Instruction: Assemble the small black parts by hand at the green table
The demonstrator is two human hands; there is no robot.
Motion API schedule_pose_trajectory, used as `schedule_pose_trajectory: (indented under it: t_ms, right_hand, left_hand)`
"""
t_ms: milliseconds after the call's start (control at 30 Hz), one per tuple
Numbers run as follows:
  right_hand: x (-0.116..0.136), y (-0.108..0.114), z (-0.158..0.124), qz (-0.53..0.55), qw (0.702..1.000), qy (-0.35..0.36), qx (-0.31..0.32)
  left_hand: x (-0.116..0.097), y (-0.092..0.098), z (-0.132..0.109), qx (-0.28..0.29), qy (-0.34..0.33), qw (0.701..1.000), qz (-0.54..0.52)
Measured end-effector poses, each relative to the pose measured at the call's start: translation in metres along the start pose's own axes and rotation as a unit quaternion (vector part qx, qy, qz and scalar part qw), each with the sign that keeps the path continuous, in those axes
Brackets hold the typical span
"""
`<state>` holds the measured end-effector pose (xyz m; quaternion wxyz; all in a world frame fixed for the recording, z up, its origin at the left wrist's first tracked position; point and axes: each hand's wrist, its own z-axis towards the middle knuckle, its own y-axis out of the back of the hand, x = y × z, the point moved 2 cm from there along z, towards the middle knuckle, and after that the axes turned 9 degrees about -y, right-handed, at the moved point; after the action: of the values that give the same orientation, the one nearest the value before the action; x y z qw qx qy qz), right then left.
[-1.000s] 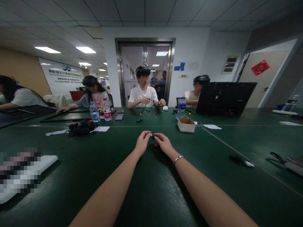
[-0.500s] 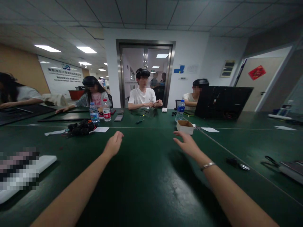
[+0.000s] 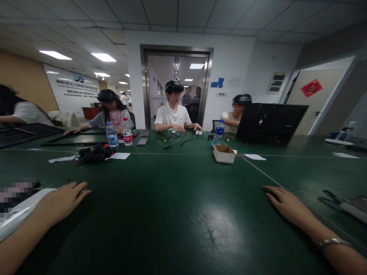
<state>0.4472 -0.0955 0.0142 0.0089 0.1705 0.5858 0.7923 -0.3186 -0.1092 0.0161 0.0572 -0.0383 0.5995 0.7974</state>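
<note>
My left hand (image 3: 64, 200) is low on the left beside a white flat object (image 3: 25, 215), with its forearm across part of it. Its fingers and thumb are apart; a small shiny spot shows between them, too small to name. On the right, my right hand (image 3: 289, 206) lies low over the green table (image 3: 172, 214), palm down, fingers stretched out. A metal bracelet (image 3: 334, 242) circles that wrist. The small black item with a metal end seen there earlier is hidden by this hand. An open cardboard box (image 3: 224, 156) stands farther up the table.
Water bottles (image 3: 112, 135) stand at the back left, another bottle (image 3: 218, 133) behind the box. Black cables (image 3: 94, 152) lie in a heap on the left. Co-workers sit across; a person in white (image 3: 173, 116) faces me. A large black panel (image 3: 272, 124) stands at right.
My hands have moved apart: the left out to the left, toward the white object, the right out to the right, over the small black item. The co-worker opposite has lowered both hands to the table.
</note>
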Motion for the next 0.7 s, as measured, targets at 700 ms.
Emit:
schedule_pose_trajectory:
  t_ms: [700]
  right_hand:
    - [0.315,-0.074,-0.03,0.125,0.95,0.263,0.115]
  left_hand:
    - [-0.021,0.029,-0.008,0.046,0.082,0.988,0.119]
